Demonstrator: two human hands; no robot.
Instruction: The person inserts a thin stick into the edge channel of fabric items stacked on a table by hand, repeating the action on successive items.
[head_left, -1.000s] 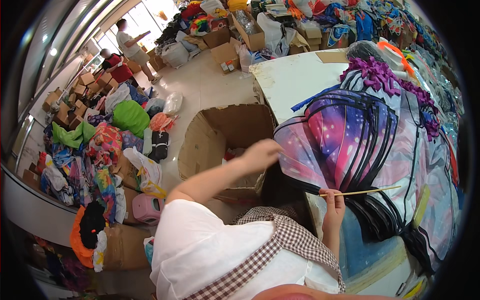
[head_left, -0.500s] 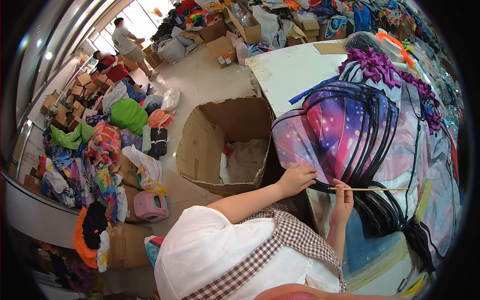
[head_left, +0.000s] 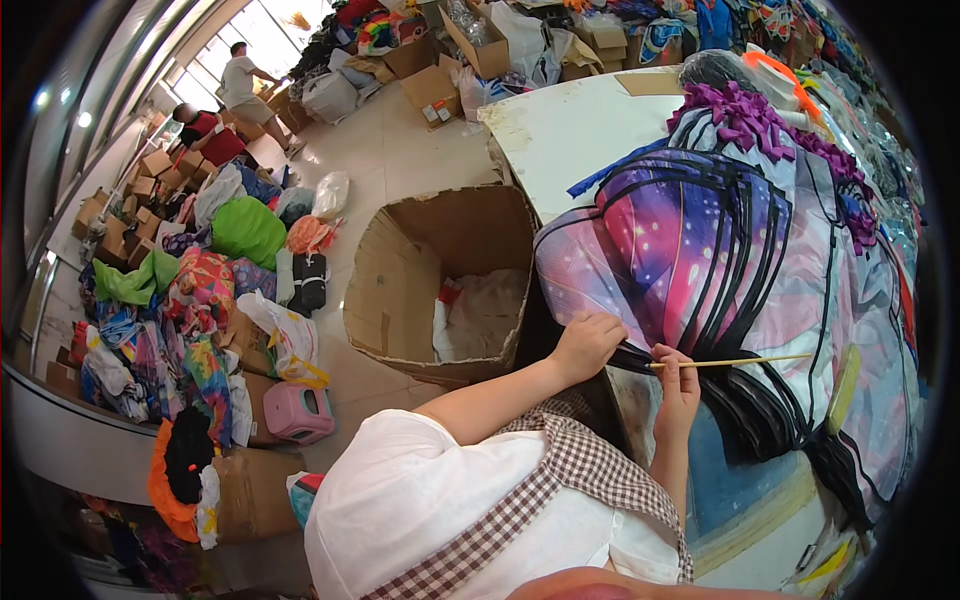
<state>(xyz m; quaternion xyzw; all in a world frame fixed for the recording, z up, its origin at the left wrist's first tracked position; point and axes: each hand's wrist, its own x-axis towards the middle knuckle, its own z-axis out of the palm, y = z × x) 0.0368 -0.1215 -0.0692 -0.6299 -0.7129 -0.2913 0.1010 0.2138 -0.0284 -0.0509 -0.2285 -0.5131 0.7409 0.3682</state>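
A stack of purple star-printed fabric pieces (head_left: 670, 240) with black edging lies fanned out on the white table (head_left: 570, 120). My left hand (head_left: 585, 345) pinches the black edge of the top piece at its near corner. Just to its right, my right hand (head_left: 680, 385) holds a thin wooden stick (head_left: 745, 361) that points right across the black edges. The two hands are almost touching. My white sleeve and checked apron fill the lower part of the view.
An open cardboard box (head_left: 400, 290) with plastic inside stands on the floor left of the table. Piles of colourful fabric and bags (head_left: 200, 300), a pink stool (head_left: 298, 412) and more cartons lie further left. Two people (head_left: 240, 85) work at the far back.
My left hand came down from above the fabric's rounded edge to its near black corner, beside the right hand. The right hand kept the stick in about the same place.
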